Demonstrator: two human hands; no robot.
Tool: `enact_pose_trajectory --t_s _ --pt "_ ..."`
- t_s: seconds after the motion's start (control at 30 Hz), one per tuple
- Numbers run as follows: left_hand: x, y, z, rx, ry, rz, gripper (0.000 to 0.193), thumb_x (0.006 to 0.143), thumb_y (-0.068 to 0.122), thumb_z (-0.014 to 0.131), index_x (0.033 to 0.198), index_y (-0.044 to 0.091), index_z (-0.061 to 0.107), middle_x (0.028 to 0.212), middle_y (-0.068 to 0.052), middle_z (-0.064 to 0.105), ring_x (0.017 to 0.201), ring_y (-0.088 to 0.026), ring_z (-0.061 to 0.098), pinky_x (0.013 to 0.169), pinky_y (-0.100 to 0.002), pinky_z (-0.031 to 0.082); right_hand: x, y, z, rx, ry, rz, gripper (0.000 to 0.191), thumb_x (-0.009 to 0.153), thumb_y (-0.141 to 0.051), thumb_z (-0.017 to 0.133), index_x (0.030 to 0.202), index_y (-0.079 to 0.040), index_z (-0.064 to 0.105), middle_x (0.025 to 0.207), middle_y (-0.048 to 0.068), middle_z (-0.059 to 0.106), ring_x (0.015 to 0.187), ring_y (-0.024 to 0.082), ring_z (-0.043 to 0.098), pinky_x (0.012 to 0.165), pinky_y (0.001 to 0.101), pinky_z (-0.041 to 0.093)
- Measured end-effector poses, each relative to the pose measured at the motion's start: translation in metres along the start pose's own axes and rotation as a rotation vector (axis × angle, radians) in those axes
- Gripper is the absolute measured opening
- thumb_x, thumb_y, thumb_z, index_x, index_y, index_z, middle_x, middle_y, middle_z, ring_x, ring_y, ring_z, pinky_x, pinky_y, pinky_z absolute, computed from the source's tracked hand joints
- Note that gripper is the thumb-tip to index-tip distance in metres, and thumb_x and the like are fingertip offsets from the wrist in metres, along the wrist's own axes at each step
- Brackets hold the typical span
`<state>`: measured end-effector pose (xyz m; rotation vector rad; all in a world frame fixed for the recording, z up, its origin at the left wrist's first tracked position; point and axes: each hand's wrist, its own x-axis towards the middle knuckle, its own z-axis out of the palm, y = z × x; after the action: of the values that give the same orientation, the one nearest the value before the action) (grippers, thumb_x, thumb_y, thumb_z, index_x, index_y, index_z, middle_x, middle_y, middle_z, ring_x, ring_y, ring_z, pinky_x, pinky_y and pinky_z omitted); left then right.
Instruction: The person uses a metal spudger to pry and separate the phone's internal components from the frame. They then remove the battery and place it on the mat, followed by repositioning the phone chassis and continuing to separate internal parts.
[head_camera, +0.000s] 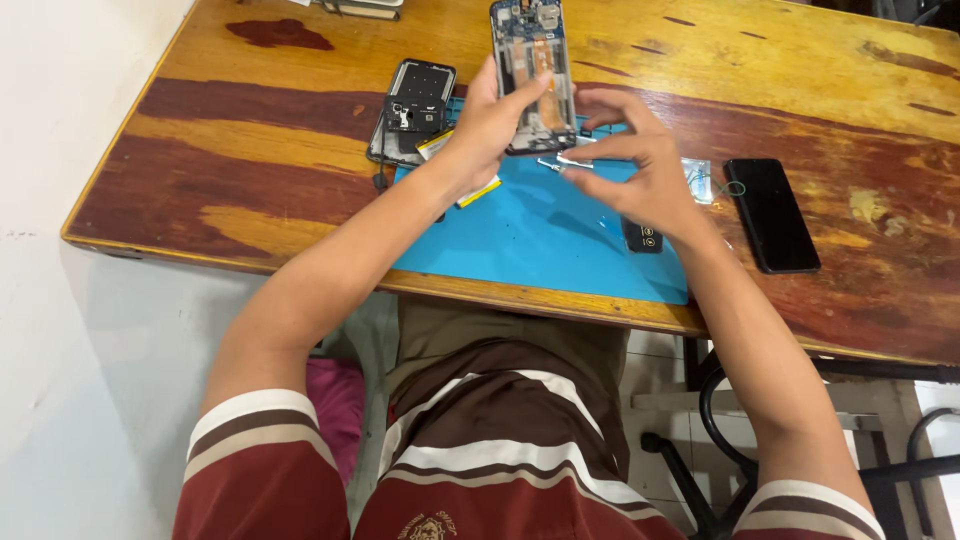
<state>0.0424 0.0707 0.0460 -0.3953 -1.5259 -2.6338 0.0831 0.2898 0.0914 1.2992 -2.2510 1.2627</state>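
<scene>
Head view: left hand (487, 125) grips the opened phone (535, 75) above the blue mat (540, 240); right hand (640, 165) pinches tweezers (565, 162) beneath it; steady wrists would help.

Blue mat (540, 235), black phone (772, 214), maroon-striped shirt (500, 450).

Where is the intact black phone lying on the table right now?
In the head view, the black phone lies flat on the wooden table, just off the blue mat's right edge, to the right of the right hand.
</scene>
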Motion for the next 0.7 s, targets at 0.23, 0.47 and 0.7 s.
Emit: enact_pose_trajectory --t_s 0.23,0.47,0.7 --pt "0.018 0.017 -0.020 -0.078 0.038 0.087 0.025 0.101 0.010 0.063 0.124 0.004 0.056 0.116 -0.015 0.074 0.103 -0.022 0.076 0.091 -0.039 0.065 0.002 0.020 -0.026 -0.299 -0.100 0.282 0.015 0.092 -0.011 0.081 0.107 -0.008 0.081 0.098 0.013 0.077 0.086 0.020 0.072 0.079 0.0330 0.057" --pt "0.006 0.050 -0.030 -0.216 -0.053 0.173 0.043 0.102 0.036 0.068 0.131 0.006 0.055 0.120 -0.018 0.070 0.106 -0.029 0.074 0.090 -0.042 0.065 -0.002 0.029 -0.019 -0.167 -0.222 0.411 0.017 0.091 -0.014 0.078 0.106 -0.007 0.080 0.095 0.011 0.079 0.077 0.015 0.073 0.072 0.0292 0.060" --pt "0.016 0.044 -0.042 -0.485 -0.176 0.174 0.049 0.101 0.040 0.063 0.137 0.009 0.053 0.144 -0.012 0.056 0.137 -0.029 0.062 0.113 -0.052 0.054 -0.002 0.023 -0.015 -0.119 -0.238 0.274 0.020 0.094 -0.019 0.077 0.105 -0.002 0.079 0.095 0.012 0.080 0.079 0.013 0.072 0.072 0.0279 0.058"
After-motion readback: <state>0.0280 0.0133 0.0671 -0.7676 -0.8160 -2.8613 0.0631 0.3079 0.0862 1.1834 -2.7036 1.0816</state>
